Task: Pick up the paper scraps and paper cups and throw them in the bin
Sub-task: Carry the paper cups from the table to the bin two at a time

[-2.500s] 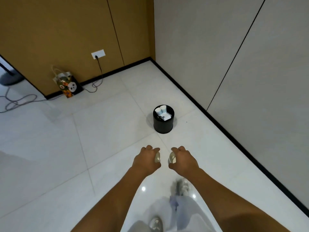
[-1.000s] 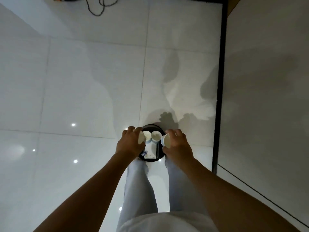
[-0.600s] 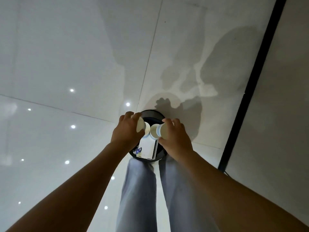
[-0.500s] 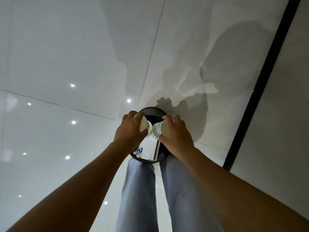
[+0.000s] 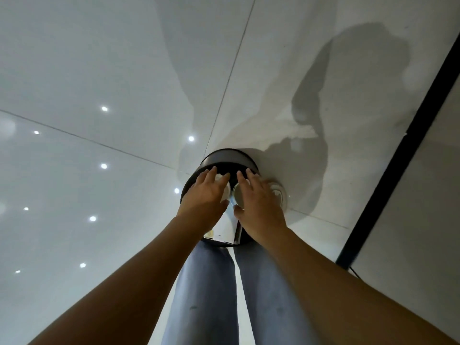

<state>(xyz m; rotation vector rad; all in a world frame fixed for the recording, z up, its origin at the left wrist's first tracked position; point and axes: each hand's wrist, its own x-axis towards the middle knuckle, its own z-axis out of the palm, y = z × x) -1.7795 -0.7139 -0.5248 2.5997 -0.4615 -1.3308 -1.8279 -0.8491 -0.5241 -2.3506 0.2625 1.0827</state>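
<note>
So both hands are hovering spread-fingered right over the bin (image 5: pixel 225 158), left hand (image 5: pixel 205 195) and right hand (image 5: pixel 258 202) gripping nothing. Cups (image 5: pixel 239 195) are sitting directly beneath the palms, mouths facing up, so they're already in.

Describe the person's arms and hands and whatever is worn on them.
Both forearms are bare as far up as the view shows, with no sleeves in view. The left hand and right hand show no gloves, rings, watch or bands. Below them, the legs wear light blue-grey trousers.
</note>
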